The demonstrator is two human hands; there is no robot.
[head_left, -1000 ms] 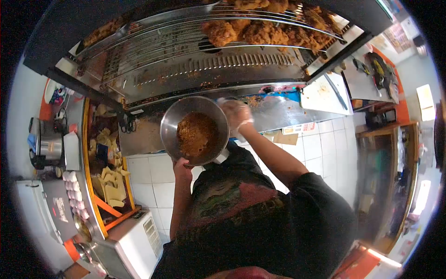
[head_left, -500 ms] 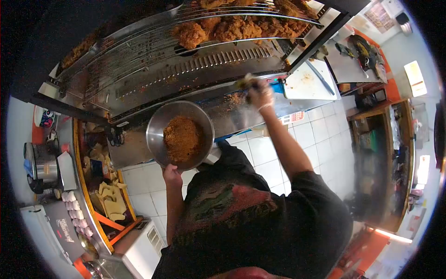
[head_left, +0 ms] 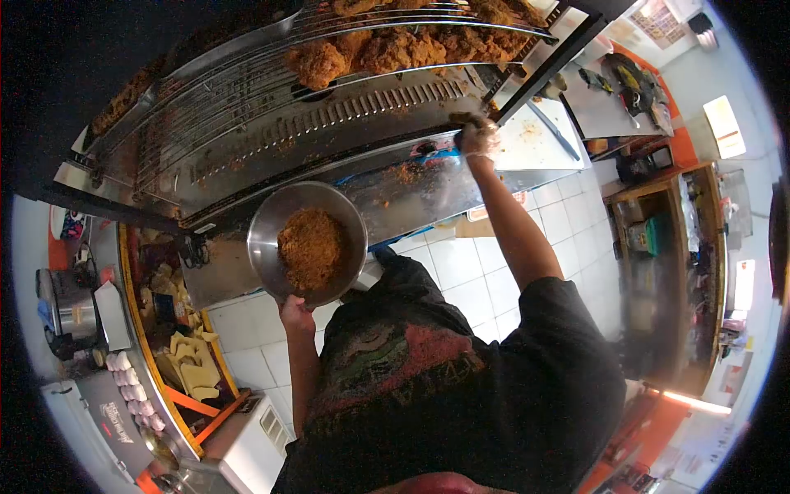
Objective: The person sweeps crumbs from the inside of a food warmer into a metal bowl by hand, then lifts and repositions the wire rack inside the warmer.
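Observation:
At the lower rim of a steel mixing bowl point(head_left: 262, 239), my left hand point(head_left: 296, 314) is closed on the edge. Reddish-brown crumbs point(head_left: 311, 249) fill the middle of the bowl, which hangs beside the front of the counter. My right hand point(head_left: 480, 142), in a clear plastic glove, is closed around a small dark brush-like object point(head_left: 462, 119); its exact kind is unclear. That hand is at the front edge of the display warmer point(head_left: 329, 152), beside its right post. Loose crumbs point(head_left: 405, 174) lie on the metal counter ledge point(head_left: 428, 194) to its left.
Fried chicken pieces point(head_left: 403, 51) lie on the wire rack point(head_left: 239, 82) above. A knife point(head_left: 555, 130) rests on a white cutting board point(head_left: 527, 148) at the right. A shelf cabinet point(head_left: 666, 272) stands on the right, and a wood-edged bin point(head_left: 193, 362) on the left.
My right hand has moved right and up from the crumb-covered ledge to the warmer's edge near the post. The bowl stays in my left hand, and the whole view has shifted slightly.

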